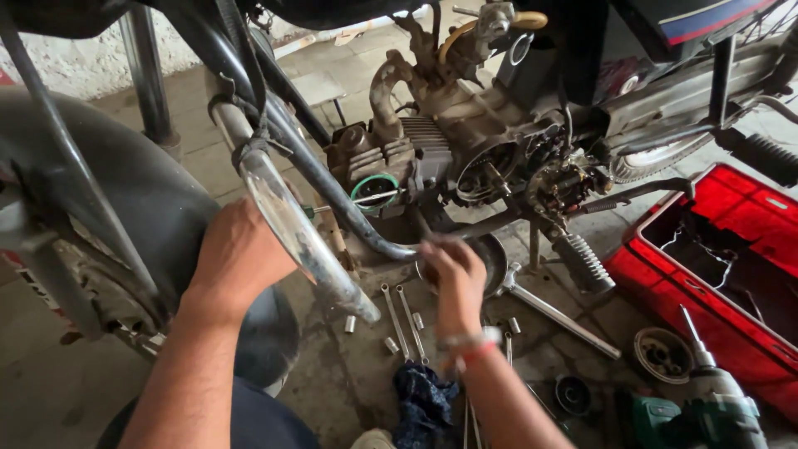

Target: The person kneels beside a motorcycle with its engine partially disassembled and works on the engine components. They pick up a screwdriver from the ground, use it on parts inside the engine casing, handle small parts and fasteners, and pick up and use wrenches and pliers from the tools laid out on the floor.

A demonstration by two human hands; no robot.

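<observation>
A motorcycle engine with its side cover off sits in the bike's frame, gears exposed. My left hand grips the chrome crash guard tube that slopes down in front of the engine. My right hand reaches under the engine toward a dark round pan on the floor; its fingers are blurred and bunched, and whether they hold anything is unclear. A thread band sits on that wrist.
Wrenches, small sockets and a long socket bar lie on the concrete floor. A red toolbox stands open at right, with a green power drill and round metal parts before it. Front tyre at left; dark rag below.
</observation>
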